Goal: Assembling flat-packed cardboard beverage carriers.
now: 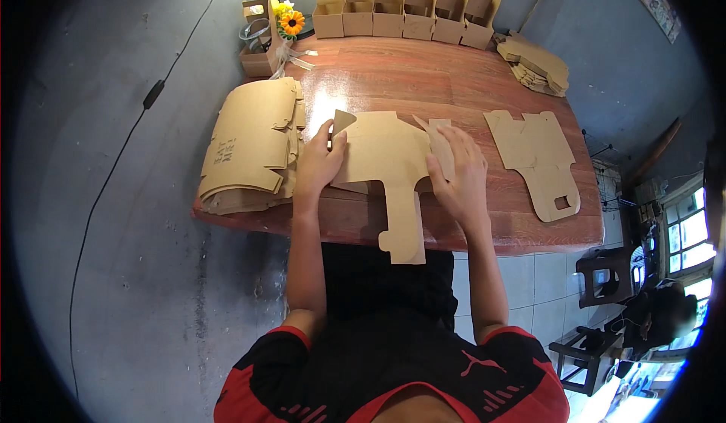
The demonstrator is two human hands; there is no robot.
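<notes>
A flat brown die-cut cardboard blank [383, 151] lies in front of me, its long narrow strip reaching past the table's near edge. Its left side flap stands partly raised, and my left hand [321, 158] pinches it between thumb and fingers. At the opposite side, my right hand [460, 172] has the upright right flap [441, 149] between its thumb and longer, fairly straight fingers. Part of another cardboard piece shows beneath the blank. Just left of my left hand is a thick stack of cardboard blanks [246, 132].
Another flat blank with a handle hole [533, 151] lies on the right of the wooden table [461, 71]. Several folded cardboard carriers [389, 15] line the back edge. A pile of cut cardboard [533, 64] sits back right; a cardboard holder with flowers [261, 56] stands back left.
</notes>
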